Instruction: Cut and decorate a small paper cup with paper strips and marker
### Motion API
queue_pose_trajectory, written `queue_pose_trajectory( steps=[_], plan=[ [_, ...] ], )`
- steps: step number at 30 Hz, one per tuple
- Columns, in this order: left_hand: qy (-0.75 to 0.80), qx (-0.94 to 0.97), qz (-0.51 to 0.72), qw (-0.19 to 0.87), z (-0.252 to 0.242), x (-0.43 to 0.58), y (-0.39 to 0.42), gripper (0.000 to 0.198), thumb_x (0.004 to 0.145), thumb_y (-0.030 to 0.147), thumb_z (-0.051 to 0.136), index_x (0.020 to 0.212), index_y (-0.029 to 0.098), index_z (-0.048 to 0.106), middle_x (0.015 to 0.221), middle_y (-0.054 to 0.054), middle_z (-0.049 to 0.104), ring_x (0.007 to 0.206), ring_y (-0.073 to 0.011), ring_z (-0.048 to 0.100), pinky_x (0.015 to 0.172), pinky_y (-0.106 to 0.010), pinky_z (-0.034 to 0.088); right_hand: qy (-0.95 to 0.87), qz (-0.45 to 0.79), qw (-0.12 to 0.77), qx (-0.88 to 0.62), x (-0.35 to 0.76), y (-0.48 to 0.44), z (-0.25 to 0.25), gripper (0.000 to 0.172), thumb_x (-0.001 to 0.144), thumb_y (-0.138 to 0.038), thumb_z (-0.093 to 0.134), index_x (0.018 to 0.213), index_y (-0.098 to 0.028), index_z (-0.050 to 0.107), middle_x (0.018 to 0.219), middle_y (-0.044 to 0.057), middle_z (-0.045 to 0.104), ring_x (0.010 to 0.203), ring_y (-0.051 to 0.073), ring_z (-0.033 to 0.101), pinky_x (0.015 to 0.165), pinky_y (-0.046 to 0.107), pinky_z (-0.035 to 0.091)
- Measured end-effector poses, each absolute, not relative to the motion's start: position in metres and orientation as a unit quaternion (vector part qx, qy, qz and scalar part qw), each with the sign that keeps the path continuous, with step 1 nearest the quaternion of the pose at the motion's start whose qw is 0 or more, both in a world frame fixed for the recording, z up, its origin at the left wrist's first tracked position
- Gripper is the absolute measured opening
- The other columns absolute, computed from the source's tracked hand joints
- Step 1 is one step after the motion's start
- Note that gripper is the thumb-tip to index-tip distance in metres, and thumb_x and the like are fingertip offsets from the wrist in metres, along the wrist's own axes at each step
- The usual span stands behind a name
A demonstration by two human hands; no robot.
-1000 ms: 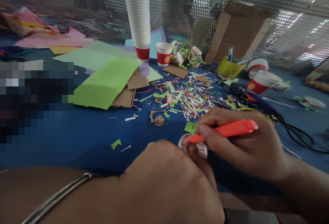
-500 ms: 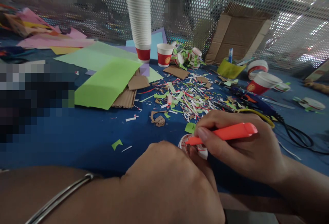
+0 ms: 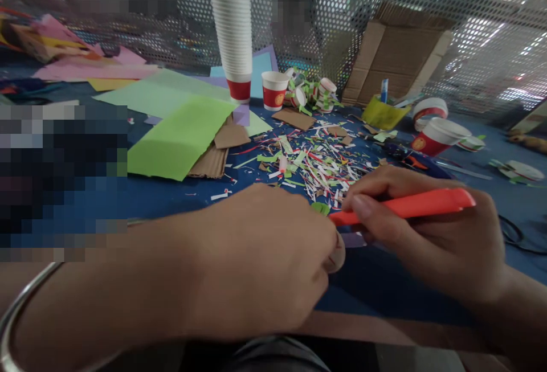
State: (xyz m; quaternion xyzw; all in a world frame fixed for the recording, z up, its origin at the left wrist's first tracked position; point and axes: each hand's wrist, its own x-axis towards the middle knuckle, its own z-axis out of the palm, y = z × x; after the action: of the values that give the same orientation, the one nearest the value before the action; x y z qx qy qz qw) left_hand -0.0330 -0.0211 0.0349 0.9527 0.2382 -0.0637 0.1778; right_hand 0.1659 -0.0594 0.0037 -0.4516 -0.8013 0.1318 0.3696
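My left hand [image 3: 265,252] is closed around a small round white piece [image 3: 337,253] with faint red lines, like a cut-down paper cup. Its fingers and most of that piece are hidden behind the back of the hand. In my right hand [image 3: 444,241] is an orange-red marker [image 3: 423,204], pinched between thumb and fingers. The marker's tip end sits beside my left knuckles, just above the white piece; the very tip is hidden. A pale purple scrap [image 3: 354,240] lies between the two hands.
Paper scraps [image 3: 316,161] litter the blue table beyond my hands. Green paper [image 3: 179,144] and a tall cup stack [image 3: 233,30] stand left of them. To the right are a yellow container [image 3: 384,114], a tilted red-and-white cup [image 3: 440,135] and a black cord [image 3: 513,232].
My left hand has turned and risen, now covering most of the white piece, which showed its marked face before. My right hand has shifted right with the marker.
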Motion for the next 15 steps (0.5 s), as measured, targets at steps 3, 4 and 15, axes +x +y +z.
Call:
queue_pose_trajectory(
  steps=[3, 4, 15],
  plan=[
    [0.289, 0.914, -0.071, 0.277, 0.036, -0.034, -0.003, 0.023, 0.088, 0.025, 0.057, 0.079, 0.026, 0.078, 0.068, 0.0, 0.073, 0.056, -0.0142, 0.058, 0.051, -0.026, 0.035, -0.797, 0.109, 0.369, -0.466, 0.17, -0.061, 0.005, 0.019, 0.094, -0.015, 0.059, 0.077, -0.022, 0.064, 0.069, -0.003, 0.068, 0.059, 0.01, 0.061, 0.054, 0.024, 0.045],
    [0.295, 0.902, -0.078, 0.305, 0.035, -0.033, 0.003, 0.025, 0.086, 0.021, 0.056, 0.086, 0.028, 0.08, 0.074, 0.001, 0.075, 0.061, -0.0144, 0.061, 0.054, -0.025, 0.038, -0.797, 0.106, 0.367, -0.468, 0.172, -0.062, 0.006, 0.019, 0.094, -0.015, 0.06, 0.077, -0.022, 0.064, 0.069, -0.003, 0.067, 0.058, 0.01, 0.06, 0.053, 0.024, 0.045],
    [0.295, 0.849, -0.089, 0.429, 0.032, -0.028, 0.018, 0.021, 0.085, 0.021, 0.057, 0.069, 0.018, 0.07, 0.06, 0.002, 0.065, 0.056, -0.0108, 0.057, 0.052, -0.022, 0.039, -0.828, 0.221, 0.328, -0.397, 0.163, -0.071, 0.009, 0.012, 0.09, -0.013, 0.066, 0.081, -0.021, 0.066, 0.072, -0.005, 0.071, 0.057, 0.005, 0.062, 0.053, 0.016, 0.047]
  ],
)
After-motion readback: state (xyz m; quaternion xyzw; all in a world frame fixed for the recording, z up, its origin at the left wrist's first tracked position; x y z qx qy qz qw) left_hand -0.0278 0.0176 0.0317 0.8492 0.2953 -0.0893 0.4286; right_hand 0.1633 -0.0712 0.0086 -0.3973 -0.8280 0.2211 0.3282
